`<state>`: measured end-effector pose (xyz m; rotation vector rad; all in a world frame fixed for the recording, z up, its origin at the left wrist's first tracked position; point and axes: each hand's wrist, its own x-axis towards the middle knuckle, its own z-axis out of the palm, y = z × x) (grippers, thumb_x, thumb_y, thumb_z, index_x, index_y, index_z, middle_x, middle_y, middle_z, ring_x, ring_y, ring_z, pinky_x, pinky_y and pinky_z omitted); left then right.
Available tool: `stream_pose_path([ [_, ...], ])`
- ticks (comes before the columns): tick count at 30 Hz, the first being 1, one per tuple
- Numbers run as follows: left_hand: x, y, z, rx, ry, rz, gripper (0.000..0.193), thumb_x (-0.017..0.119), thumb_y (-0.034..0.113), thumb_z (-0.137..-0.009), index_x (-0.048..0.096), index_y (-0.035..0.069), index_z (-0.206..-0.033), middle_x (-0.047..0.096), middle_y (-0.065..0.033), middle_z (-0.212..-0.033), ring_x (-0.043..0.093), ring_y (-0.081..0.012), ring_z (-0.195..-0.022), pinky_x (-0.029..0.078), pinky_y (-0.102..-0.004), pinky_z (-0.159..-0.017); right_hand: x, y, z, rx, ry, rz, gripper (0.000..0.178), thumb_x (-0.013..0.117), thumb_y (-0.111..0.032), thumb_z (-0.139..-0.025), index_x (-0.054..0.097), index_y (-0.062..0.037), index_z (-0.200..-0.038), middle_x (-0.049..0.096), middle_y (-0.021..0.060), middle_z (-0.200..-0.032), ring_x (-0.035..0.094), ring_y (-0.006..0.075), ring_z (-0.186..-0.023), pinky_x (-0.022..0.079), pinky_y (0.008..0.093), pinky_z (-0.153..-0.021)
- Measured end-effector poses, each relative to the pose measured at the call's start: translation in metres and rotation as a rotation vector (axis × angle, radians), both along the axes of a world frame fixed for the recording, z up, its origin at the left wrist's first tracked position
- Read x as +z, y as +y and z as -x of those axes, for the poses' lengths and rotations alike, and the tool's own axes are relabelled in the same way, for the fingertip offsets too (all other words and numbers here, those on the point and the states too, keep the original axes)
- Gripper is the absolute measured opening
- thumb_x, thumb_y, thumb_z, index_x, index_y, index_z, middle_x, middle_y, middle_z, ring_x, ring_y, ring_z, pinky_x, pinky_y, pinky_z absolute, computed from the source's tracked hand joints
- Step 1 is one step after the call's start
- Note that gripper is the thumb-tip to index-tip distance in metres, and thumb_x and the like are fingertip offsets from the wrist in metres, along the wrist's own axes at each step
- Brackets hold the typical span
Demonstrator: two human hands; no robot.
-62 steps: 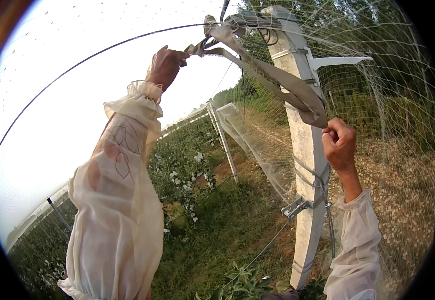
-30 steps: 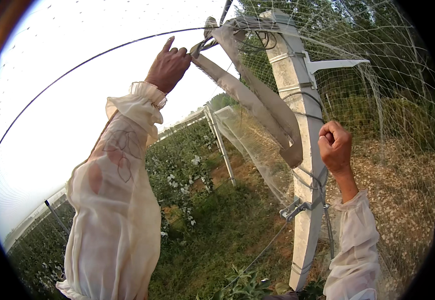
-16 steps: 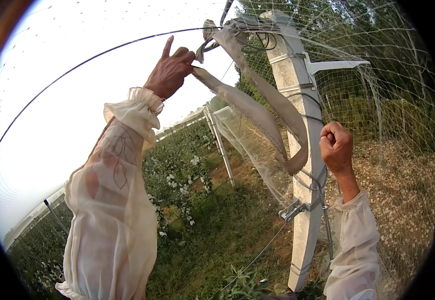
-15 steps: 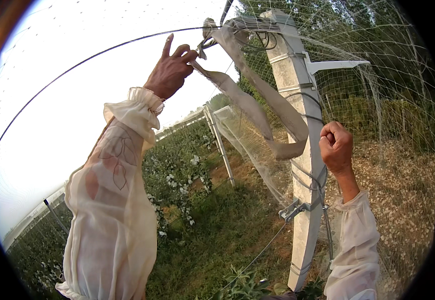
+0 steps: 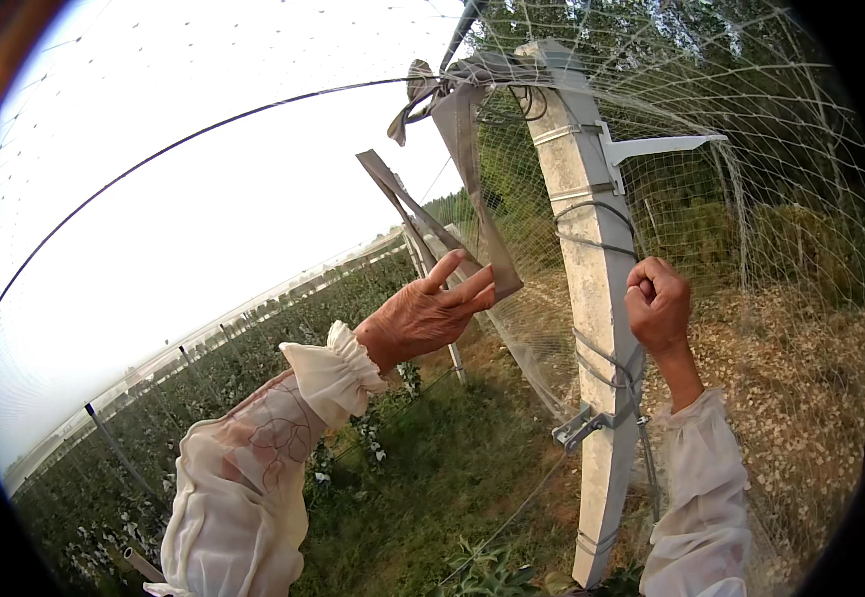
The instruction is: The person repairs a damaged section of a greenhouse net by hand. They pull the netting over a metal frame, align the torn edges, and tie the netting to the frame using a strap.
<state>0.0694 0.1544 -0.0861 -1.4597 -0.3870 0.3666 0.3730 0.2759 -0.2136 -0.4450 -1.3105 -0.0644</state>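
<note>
A grey-brown fabric strap hangs from a knotted bundle of the same cloth at the top of a concrete post. Its lower part bends back up into a fold, then runs down to my left hand. My left fingers are bent against the strap, with index and middle slightly apart; the pinch itself is partly hidden. Right of the post, my right hand is closed in a fist. Whatever it may hold does not show.
Netting spreads overhead and down the right side. A white bracket juts from the post, with wires wrapped below and a metal clamp lower down. A dark cable arcs left. Crop rows stretch away behind.
My left hand has swept down and to the right from near the knot, and the strap's loop has swung left. My right fist has barely moved.
</note>
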Motion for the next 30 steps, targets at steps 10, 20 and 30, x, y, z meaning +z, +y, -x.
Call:
stream_pose_path([
  [10, -0.066, -0.017, -0.011, -0.572, -1.105, -0.096, 0.013, 0.069, 0.001, -0.082, 0.063, 0.005, -0.092, 0.04, -0.0127, -0.155, 0.031, -0.0371, -0.143, 0.032, -0.0505, -0.115, -0.003, -0.005, -0.002, 0.004, 0.008, 0.012, 0.007, 0.056, 0.005, -0.071, 0.055, -0.002, -0.072, 0.048, 0.0052, -0.064, 0.043, 0.0139, -0.051, 0.035, 0.0295, -0.048],
  [20, -0.125, -0.011, -0.031, -0.611, -2.17, 1.143, 0.005, 0.053, 0.001, -0.098, 0.058, -0.001, -0.098, 0.06, -0.0054, -0.092, 0.062, -0.0146, -0.076, 0.057, -0.0332, -0.072, 0.0, -0.006, -0.002, 0.003, -0.005, 0.016, 0.006, 0.055, 0.004, -0.071, 0.055, -0.0026, -0.071, 0.049, 0.0056, -0.064, 0.044, 0.0148, -0.051, 0.036, 0.0299, -0.049],
  [30, -0.179, -0.08, -0.175, 0.017, -1.906, 2.269, 0.006, 0.049, 0.005, -0.099, 0.049, 0.002, -0.104, 0.05, -0.0029, -0.088, 0.05, -0.0133, -0.074, 0.042, -0.0285, -0.067, 0.0, -0.006, 0.006, 0.018, 0.003, 0.032, 0.005, 0.055, 0.003, -0.071, 0.056, -0.0018, -0.072, 0.051, 0.0068, -0.065, 0.045, 0.0152, -0.051, 0.037, 0.0303, -0.049],
])
